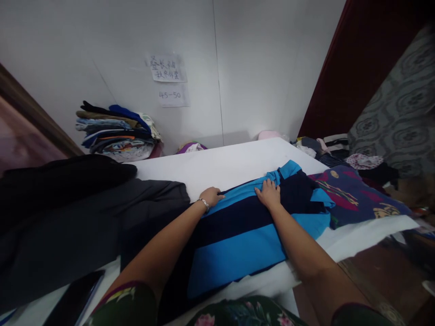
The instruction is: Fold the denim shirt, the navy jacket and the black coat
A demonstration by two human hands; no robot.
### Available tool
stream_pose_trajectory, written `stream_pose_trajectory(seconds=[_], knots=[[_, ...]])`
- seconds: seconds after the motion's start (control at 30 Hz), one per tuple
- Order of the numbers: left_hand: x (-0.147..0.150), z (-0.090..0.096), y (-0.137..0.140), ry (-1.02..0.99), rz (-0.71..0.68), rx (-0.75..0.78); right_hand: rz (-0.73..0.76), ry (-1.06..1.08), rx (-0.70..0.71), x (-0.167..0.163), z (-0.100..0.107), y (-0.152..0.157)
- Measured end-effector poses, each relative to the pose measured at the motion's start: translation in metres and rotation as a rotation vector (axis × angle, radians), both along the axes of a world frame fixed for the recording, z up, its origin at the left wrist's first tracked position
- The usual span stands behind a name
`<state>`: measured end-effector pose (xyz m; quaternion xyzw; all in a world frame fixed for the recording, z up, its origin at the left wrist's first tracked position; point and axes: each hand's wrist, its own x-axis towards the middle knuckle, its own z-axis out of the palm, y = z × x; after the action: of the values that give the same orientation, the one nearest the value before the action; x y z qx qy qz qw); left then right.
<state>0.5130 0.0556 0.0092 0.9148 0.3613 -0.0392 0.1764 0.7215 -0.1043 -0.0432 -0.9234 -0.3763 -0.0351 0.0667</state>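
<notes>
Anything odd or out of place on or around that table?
Nothing spilled shows. The white sheet has a wavy, uneven near edge, and the clothes heap at far right looks jumbled compared with the layered stack on the left.

The head view looks forward and down from close above the near edge of the flat white surface (pixel 210 167), toward the grey panelled wall (pixel 265 68).

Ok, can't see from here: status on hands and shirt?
Left hand and right hand on far edge of blue shirt. Shirt rumpled there, on white table. Dark clothes crowd left side, patterned cloth right.
</notes>
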Motion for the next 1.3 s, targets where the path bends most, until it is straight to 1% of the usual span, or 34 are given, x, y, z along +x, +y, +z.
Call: stream_pose_trajectory(seconds=[0.07, 0.2, 0.23, 0.3, 0.4, 0.5, 0.57, 0.63, 0.8, 0.93, 1.03, 1.17, 1.3], knots=[[0.007, -0.001, 0.003, 0.016, 0.003, -0.025, 0.01, 0.003, 0.041, 0.0, 0.002, -0.002], [0.006, 0.009, 0.016, 0.003, 0.005, -0.03, 0.039, -0.014, 0.15, -0.001, 0.003, -0.004], [0.006, 0.011, 0.02, -0.005, 0.005, -0.014, 0.049, -0.013, 0.148, -0.001, 0.003, -0.003], [0.008, 0.012, 0.026, 0.002, -0.002, 0.028, 0.067, 0.0, 0.101, -0.001, 0.003, 0.0], [0.016, 0.003, 0.028, 0.066, -0.015, 0.091, 0.07, 0.028, 0.032, 0.0, 0.003, 0.004], [0.023, -0.005, 0.028, 0.11, -0.027, 0.137, 0.065, 0.019, 0.065, 0.001, 0.006, 0.003], [0.022, -0.006, 0.028, 0.109, -0.045, 0.162, 0.069, 0.004, 0.116, 0.002, 0.01, 0.0], [0.02, -0.003, 0.03, 0.104, -0.065, 0.181, 0.075, 0.006, 0.135, 0.003, 0.013, -0.003], [0.016, -0.002, 0.029, 0.119, -0.068, 0.195, 0.114, -0.012, 0.048, 0.007, 0.021, -0.003], [0.018, -0.004, 0.028, 0.149, -0.044, 0.188, 0.191, 0.022, -0.06, 0.021, 0.031, -0.001], [0.019, -0.003, 0.031, 0.159, -0.031, 0.175, 0.194, 0.035, -0.085, 0.029, 0.036, -0.005], [0.02, -0.003, 0.031, 0.153, -0.007, 0.149, 0.147, 0.044, -0.096, 0.027, 0.031, -0.012], [0.016, 0.0, 0.016, 0.108, 0.097, 0.149, 0.13, 0.059, -0.083, 0.02, 0.025, -0.013]])
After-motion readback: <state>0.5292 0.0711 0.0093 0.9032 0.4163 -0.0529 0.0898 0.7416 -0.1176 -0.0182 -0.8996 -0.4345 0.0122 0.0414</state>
